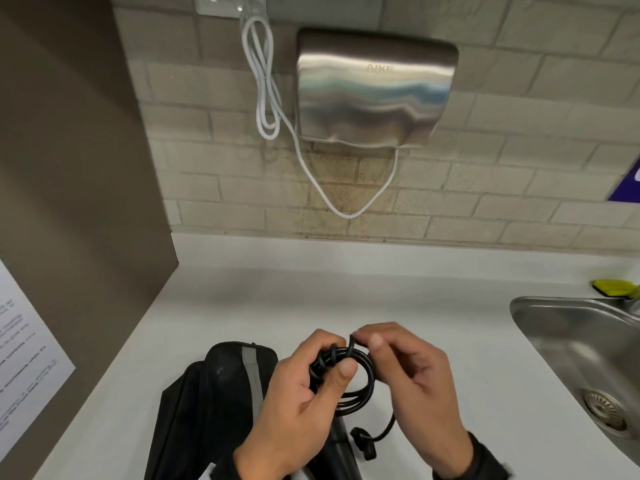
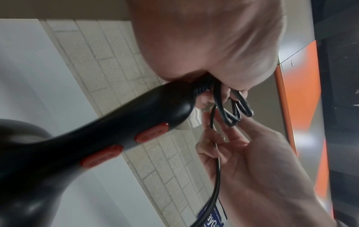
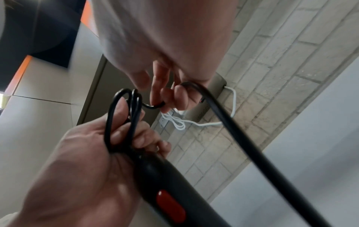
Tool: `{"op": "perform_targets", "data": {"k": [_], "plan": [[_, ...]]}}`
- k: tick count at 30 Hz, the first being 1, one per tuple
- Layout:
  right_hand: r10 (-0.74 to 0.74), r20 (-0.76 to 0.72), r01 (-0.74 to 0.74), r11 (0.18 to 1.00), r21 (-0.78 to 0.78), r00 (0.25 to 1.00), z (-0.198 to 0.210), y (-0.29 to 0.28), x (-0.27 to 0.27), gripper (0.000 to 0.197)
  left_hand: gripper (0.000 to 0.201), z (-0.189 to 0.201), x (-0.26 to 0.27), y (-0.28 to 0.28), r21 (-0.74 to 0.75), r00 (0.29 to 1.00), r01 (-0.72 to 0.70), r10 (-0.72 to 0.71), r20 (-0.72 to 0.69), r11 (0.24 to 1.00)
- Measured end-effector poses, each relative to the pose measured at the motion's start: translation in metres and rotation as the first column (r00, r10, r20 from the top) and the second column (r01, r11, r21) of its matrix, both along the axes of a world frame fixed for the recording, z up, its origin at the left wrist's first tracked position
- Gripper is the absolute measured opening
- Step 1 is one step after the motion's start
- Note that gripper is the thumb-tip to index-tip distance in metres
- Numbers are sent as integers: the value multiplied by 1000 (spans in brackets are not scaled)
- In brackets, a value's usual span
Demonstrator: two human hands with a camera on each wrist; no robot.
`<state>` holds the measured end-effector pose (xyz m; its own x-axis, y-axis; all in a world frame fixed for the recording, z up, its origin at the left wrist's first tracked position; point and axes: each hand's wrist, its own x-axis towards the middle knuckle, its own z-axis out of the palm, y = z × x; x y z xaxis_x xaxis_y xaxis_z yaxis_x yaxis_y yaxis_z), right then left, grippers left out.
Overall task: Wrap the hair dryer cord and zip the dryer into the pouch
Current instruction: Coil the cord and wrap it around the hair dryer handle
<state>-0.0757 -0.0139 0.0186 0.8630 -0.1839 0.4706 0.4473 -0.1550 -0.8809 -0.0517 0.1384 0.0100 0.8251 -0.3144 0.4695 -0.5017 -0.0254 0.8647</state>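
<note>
The black hair dryer [image 2: 116, 130], with red buttons on its handle, hangs below my hands; in the head view only its handle [image 1: 341, 441] shows. My left hand [image 1: 329, 358] grips the handle's end together with several loops of the black cord [image 1: 360, 375]. My right hand [image 1: 367, 341] pinches the cord at the top of the coil, close against the left hand. The rest of the cord runs down to the plug [image 1: 363, 441] near the counter. The black pouch [image 1: 214, 393] lies on the white counter [image 1: 415, 289], just left of my left hand.
A steel sink [image 1: 554, 323] is sunk into the counter at the right, with a yellow sponge [image 1: 614, 287] behind it. A steel hand dryer [image 1: 374, 88] and its white cable [image 1: 266, 81] hang on the tiled wall. A brown side wall closes off the left.
</note>
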Motion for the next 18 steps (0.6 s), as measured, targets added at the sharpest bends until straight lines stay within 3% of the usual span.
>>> {"op": "perform_targets", "data": {"k": [3,9,12,18], "plan": [[148,-5,-148,989,1,989,-6,5,-8,35,33,-2,-1,-1,-44,1000,-20,20,-1,999],[185,-196,-184,983,21,963,-8,4,-13,17,31,-9,2,1,-4,994,-109,108,-30,994],[218,-219,-227,974,-15,951,-2,-2,-12,8,29,-4,2,1,30,990,-138,138,2,990],[224,-204,-260,950,-171,953,8,-15,-7,8,24,10,-2,2,-47,995,-7,2,-102,999]]}}
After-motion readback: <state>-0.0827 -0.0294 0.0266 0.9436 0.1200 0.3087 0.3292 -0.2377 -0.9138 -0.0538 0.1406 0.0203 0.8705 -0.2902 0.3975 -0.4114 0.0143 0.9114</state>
